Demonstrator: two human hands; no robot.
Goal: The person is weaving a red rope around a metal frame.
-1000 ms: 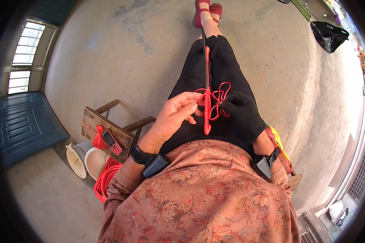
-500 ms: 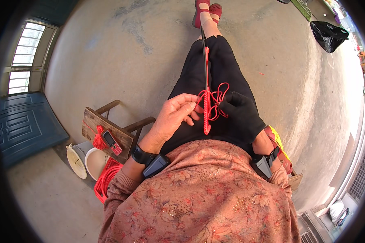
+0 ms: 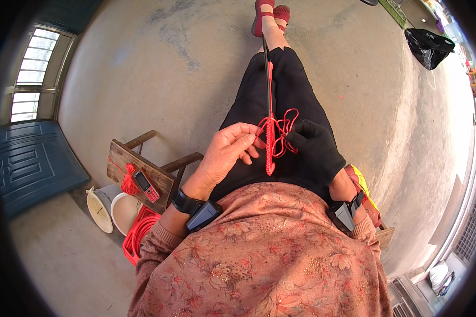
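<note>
- Red knotted braid (image 3: 270, 148) lies over your lap, in line with a dark strip (image 3: 266, 84) running toward your feet, seemingly to keep it taut.
- Just left of the braid, your bare left hand (image 3: 227, 150) pinches cord between thumb and forefinger, other fingers loosely curled.
- Just right of the braid, your black-gloved right hand (image 3: 320, 148) closes its fingertips on cord loops (image 3: 290, 124), apparently controlling the slack.
- Well left of the braid, a red basket (image 3: 127, 244) holds coiled cord (image 3: 147, 228); the white bucket's (image 3: 120, 214) contents are unclear.
</note>
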